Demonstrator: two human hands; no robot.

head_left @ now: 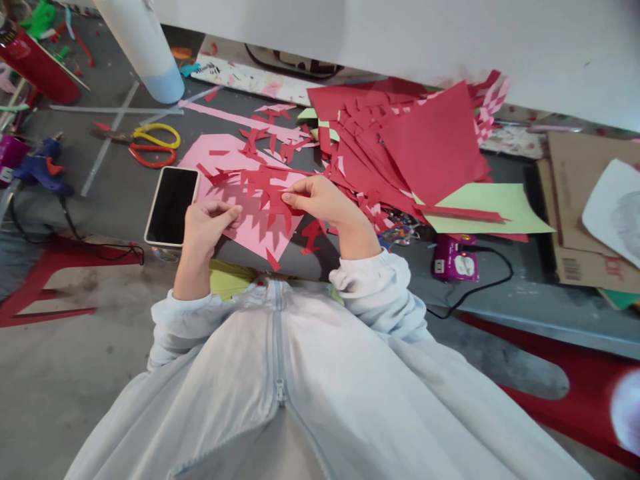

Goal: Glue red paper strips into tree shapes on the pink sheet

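My right hand [320,197] pinches the edge of a jagged red paper cutout [270,193], which hangs over a pink paper sheet [215,148] and casts a shadow on it. To the left, my left hand [207,227] has thumb and fingertips pressed together near the sheet's lower left edge; what lies between them, if anything, is too small to make out. Small red paper scraps [273,259] lie on and around the sheet. A phone [173,205] with a dark screen rests just beside my left hand.
Open scissors [155,145], a white-blue bottle [145,53], a red bottle [37,60] and a blue glue gun [43,167] are on the left. Red paper sheets [430,150], light green paper [490,207], a purple corded box [455,259] and cardboard [585,200] occupy the right.
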